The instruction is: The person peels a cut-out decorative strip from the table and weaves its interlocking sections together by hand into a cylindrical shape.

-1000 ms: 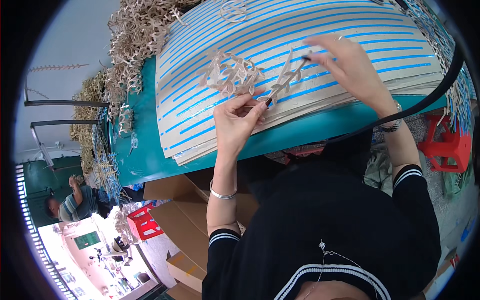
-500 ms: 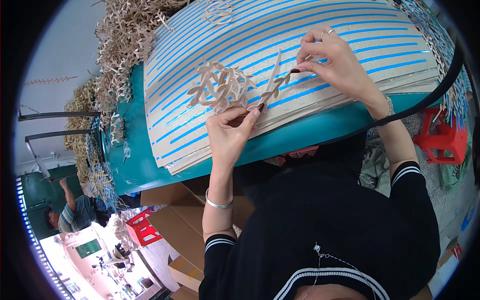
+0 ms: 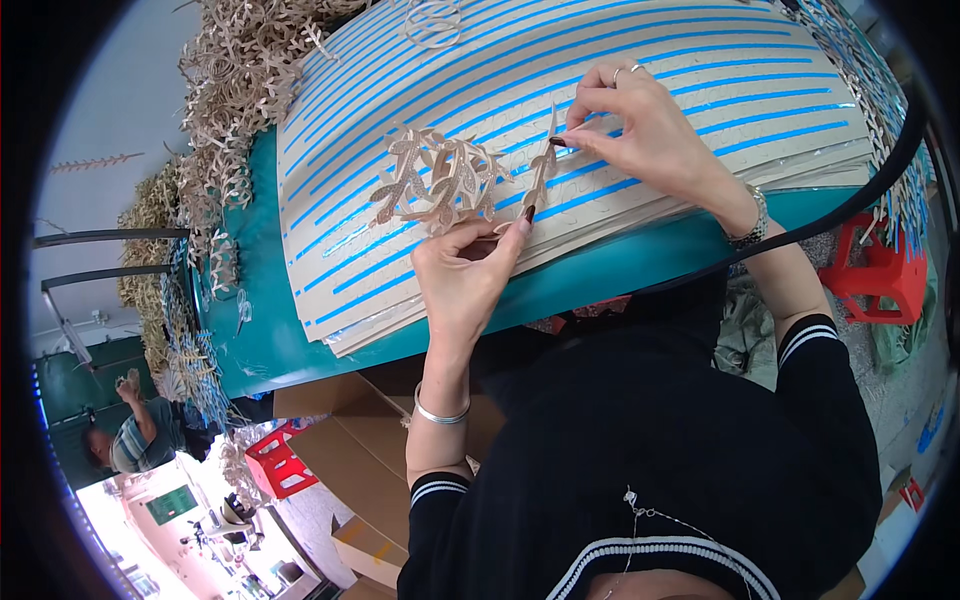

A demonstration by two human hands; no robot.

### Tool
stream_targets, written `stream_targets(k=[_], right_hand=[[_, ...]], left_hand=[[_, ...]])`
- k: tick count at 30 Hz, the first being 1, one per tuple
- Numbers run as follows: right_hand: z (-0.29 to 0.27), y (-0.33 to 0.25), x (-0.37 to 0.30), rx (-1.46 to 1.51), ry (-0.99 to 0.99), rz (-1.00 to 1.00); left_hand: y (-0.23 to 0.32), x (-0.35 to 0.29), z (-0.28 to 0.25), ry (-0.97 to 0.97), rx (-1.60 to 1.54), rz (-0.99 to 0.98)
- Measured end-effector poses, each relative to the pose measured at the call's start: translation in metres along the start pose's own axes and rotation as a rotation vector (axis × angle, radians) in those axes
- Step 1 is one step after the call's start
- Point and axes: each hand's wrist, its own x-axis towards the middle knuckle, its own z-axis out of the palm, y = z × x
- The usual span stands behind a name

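My left hand (image 3: 462,275) pinches a beige leaf-shaped trim strip between thumb and forefinger, low over the stacked sheets (image 3: 330,270). From that pinch a short length of leaf trim (image 3: 541,185) rises to my right hand (image 3: 645,140), whose thumb and forefinger close on its upper end. The remaining fingers of my right hand are curled. A loose, curled bunch of the same leaf trim (image 3: 440,180), partly glittery, stands above my left hand. The sheets are beige with bright blue stripes.
The stack lies on a green table (image 3: 265,345). Heaps of leaf trim (image 3: 225,95) crowd its left side; more strips (image 3: 870,90) hang at the right. A black curved bar (image 3: 840,215) crosses near my right forearm. A red stool (image 3: 875,270) and cardboard box (image 3: 370,450) stand below.
My right hand has shifted left, nearer my left hand, and the trim between them now stands steeper. The curled bunch has turned slightly. At far left, another person's raised hand now shows something pale.
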Motion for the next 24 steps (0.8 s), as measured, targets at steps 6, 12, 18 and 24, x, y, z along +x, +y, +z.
stream_targets(k=[6, 12, 18, 24], right_hand=[[0.002, -0.002, -0.002, 0.007, -0.051, 0.068], [0.000, -0.002, 0.001, 0.021, -0.135, 0.147], [0.002, 0.007, 0.011, 0.103, -0.241, 0.227], [0.005, 0.020, 0.015, 0.018, -0.111, 0.255]], left_hand=[[0.001, -0.002, 0.007, 0.046, 0.172, 0.012], [-0.009, 0.002, 0.013, 0.173, 0.243, 0.210], [-0.004, 0.001, 0.011, 0.133, 0.266, 0.173], [-0.002, 0.000, 0.010, 0.120, 0.246, 0.144]])
